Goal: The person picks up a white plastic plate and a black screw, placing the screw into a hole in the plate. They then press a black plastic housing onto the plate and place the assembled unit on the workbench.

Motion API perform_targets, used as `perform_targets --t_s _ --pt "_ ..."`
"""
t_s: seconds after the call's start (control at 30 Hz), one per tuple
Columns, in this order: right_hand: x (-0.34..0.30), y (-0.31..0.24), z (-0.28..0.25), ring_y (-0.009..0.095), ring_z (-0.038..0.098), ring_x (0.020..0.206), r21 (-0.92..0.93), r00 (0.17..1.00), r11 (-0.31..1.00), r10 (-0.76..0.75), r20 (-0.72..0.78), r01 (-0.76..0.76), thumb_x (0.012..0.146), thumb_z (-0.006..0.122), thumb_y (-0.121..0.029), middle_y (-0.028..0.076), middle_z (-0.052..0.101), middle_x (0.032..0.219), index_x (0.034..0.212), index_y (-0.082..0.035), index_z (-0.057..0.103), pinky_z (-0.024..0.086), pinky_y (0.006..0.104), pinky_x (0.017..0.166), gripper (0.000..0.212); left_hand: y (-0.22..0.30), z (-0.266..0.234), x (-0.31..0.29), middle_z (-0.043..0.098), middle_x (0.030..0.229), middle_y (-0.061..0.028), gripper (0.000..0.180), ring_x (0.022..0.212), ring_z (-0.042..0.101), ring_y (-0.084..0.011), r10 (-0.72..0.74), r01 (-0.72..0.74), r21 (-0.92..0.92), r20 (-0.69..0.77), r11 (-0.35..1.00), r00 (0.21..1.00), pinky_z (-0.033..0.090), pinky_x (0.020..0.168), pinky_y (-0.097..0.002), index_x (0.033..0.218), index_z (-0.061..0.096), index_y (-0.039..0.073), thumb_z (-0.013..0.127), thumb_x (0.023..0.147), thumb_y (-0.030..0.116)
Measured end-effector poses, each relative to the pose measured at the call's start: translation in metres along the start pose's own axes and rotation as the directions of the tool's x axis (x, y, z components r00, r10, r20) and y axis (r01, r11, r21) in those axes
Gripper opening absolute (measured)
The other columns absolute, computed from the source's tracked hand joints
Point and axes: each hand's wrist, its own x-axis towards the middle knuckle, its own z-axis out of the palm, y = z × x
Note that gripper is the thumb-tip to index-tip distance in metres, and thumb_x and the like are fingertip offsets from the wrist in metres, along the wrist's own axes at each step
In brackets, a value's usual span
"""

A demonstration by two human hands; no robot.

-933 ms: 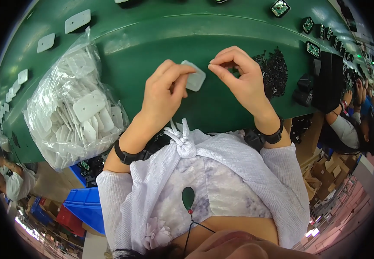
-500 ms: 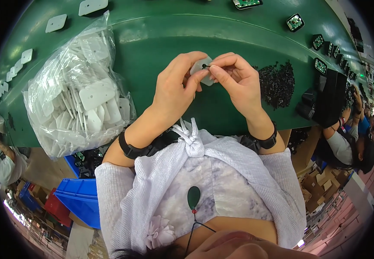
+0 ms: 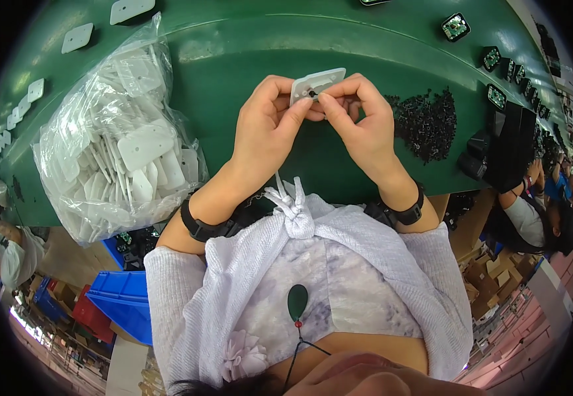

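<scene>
Over the green workbench (image 3: 223,72), the left hand (image 3: 264,125) pinches a white round-cornered plate (image 3: 324,78) while the right hand (image 3: 365,125), nearly closed, grip unclear, nears its small black part (image 3: 312,94), with a black-parts heap (image 3: 426,125) at the bench's right and a circuit board (image 3: 456,27) farther.

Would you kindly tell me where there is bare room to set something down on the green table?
Bare green table shows between the plastic bag and the left hand, and between the forearms. It is crowded right of the right hand, with small black parts and a black box.
</scene>
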Motion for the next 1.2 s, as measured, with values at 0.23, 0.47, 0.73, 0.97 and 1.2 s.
perform_targets --t_s 0.23,0.47,0.73,0.97,1.2 --pt "-0.004 0.004 0.011 0.002 0.049 0.068 0.150 0.999 0.988 0.042 -0.010 -0.040 0.091 0.065 -0.004 -0.001 0.057 0.084 0.093 -0.002 0.058 0.036 0.0176 0.057 0.008 0.001 0.003 -0.001 0.058 0.096 -0.0085 0.008 0.084 0.067 -0.0149 0.119 -0.119 0.001 -0.011 0.993 0.993 0.056 0.076 -0.0248 0.098 0.053 -0.006 0.056 0.096 0.001" --pt "-0.007 0.013 0.015 0.002 0.047 0.068 0.074 0.996 0.995 0.060 0.062 -0.065 0.089 0.067 -0.003 0.001 0.056 0.086 0.097 -0.002 0.054 0.035 0.0167 0.054 0.015 -0.002 -0.009 0.003 0.060 0.091 -0.0074 0.009 0.074 0.063 -0.0123 0.109 -0.109 0.026 0.020 0.994 0.994 0.053 0.063 -0.0231 0.098 0.054 -0.004 0.057 0.096 0.004" --pt "0.002 0.003 -0.005 0.007 0.044 0.076 -0.192 0.976 0.960 -0.213 -0.039 0.202 0.079 0.078 -0.013 0.000 0.054 0.099 0.114 -0.005 0.057 0.034 0.0197 0.062 0.042 0.002 -0.006 0.000 0.063 0.088 -0.0081 0.015 0.070 0.062 -0.0122 0.046 -0.041 -0.081 0.060 0.996 0.997 0.051 0.059 -0.0223 0.107 0.056 -0.003 0.059 0.096 0.008" --pt "0.008 -0.001 -0.023 0.006 0.055 0.082 0.343 0.886 0.843 0.285 0.366 -0.414 0.085 0.074 -0.010 0.000 0.059 0.086 0.089 -0.006 0.055 0.046 0.0212 0.075 0.020 0.007 -0.009 -0.003 0.064 0.090 -0.0098 0.017 0.070 0.063 -0.0137 -0.048 0.053 -0.032 0.143 0.998 0.989 0.052 0.059 -0.0236 0.110 0.056 -0.004 0.057 0.096 0.006" --pt "0.013 0.003 -0.026 0.007 0.056 0.082 0.313 0.893 0.857 0.309 0.327 -0.410 0.085 0.074 -0.013 0.000 0.060 0.088 0.094 -0.005 0.056 0.046 0.0222 0.073 0.022 0.016 -0.001 0.004 0.065 0.088 -0.0119 0.023 0.069 0.066 -0.0171 -0.119 0.125 -0.197 0.041 0.973 0.992 0.054 0.062 -0.0252 0.120 0.051 -0.005 0.050 0.098 0.003"
